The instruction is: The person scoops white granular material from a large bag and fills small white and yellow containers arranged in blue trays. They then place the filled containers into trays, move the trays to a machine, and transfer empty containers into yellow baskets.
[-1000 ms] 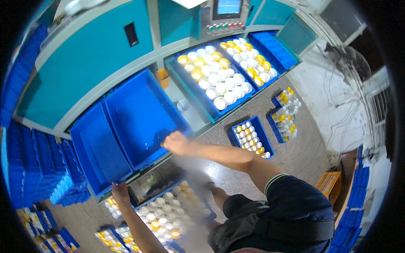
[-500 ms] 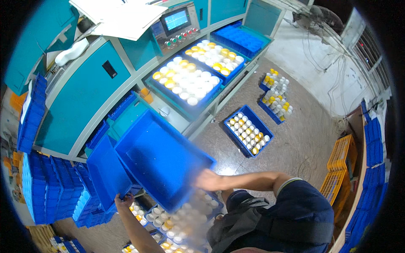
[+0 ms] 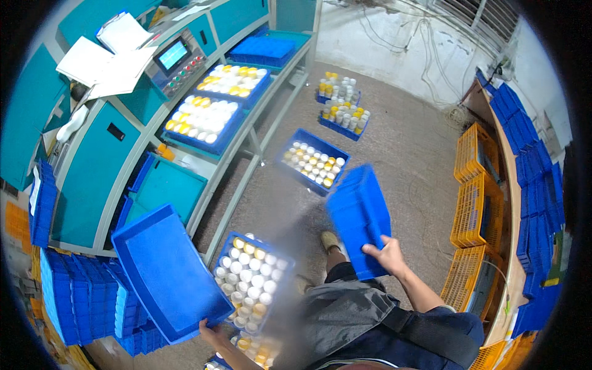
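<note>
My left hand [image 3: 211, 333] grips the lower corner of an empty blue plastic tray [image 3: 166, 271], which is tilted so its inside shows. On the other side, my right hand [image 3: 390, 256] is closed on the edge of a second blue tray [image 3: 361, 216], thumb on the near side. That tray is held up on its side, its outer face turned toward me. The two trays are well apart. Between and below them, several white and yellow round containers [image 3: 253, 271] stand packed in a blue tray on the floor, partly blurred at the right.
Blue trays of white and yellow containers sit on the teal machine's ledge [image 3: 203, 120] and on the floor ahead [image 3: 314, 161]. Stacked blue trays [image 3: 80, 296] stand at left. Yellow crates [image 3: 472, 209] line the right, beside a shelf of blue trays [image 3: 533, 179]. My shoe [image 3: 330, 240] shows.
The two trays, overlapping at the left before, are now separated. My right hand has carried its tray rightward and turned it on its side. The view has swung to the right.
</note>
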`<state>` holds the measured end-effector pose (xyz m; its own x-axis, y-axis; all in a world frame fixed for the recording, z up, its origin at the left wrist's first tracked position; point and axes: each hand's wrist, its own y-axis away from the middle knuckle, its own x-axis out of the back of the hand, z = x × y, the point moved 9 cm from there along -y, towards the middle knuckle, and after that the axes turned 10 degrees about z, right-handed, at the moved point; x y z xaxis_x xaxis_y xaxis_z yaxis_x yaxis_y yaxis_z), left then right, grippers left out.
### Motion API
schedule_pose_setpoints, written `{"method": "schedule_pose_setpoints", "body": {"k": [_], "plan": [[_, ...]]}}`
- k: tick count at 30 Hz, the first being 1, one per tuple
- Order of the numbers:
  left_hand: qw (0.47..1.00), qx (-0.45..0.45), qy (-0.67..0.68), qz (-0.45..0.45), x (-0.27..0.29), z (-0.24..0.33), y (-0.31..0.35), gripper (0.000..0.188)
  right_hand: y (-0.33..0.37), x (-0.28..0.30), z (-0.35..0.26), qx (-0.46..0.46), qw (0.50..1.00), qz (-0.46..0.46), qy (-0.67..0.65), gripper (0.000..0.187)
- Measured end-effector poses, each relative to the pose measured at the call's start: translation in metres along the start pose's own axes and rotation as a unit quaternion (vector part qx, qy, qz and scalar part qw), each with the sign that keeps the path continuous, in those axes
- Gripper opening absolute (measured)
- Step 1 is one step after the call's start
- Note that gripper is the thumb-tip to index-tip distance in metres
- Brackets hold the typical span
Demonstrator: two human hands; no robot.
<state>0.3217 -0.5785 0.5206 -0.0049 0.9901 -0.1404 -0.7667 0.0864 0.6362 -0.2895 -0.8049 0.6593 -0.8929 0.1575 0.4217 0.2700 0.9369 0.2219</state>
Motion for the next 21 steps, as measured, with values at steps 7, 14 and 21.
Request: {"method": "schedule_pose_setpoints", "body": {"k": [7, 14, 21], "plan": [[0.954, -0.276, -0.100, -0.055, -0.040, -0.032, 0.162, 0.052, -0.002, 0.186, 0.164, -0.212, 0.865, 0.203, -0.406, 0.067], [0.683, -0.519, -0.418, -0.299, -0.207, -0.156, 0.362, 0.059, 0.027, 0.267, 0.273, -0.223, 0.806, 0.178, -0.518, 0.073], [0.364, -0.630, -0.400, -0.558, -0.276, -0.289, 0.569, 0.071, 0.058, 0.354, 0.333, -0.256, 0.809, 0.295, -0.440, 0.064]]}}
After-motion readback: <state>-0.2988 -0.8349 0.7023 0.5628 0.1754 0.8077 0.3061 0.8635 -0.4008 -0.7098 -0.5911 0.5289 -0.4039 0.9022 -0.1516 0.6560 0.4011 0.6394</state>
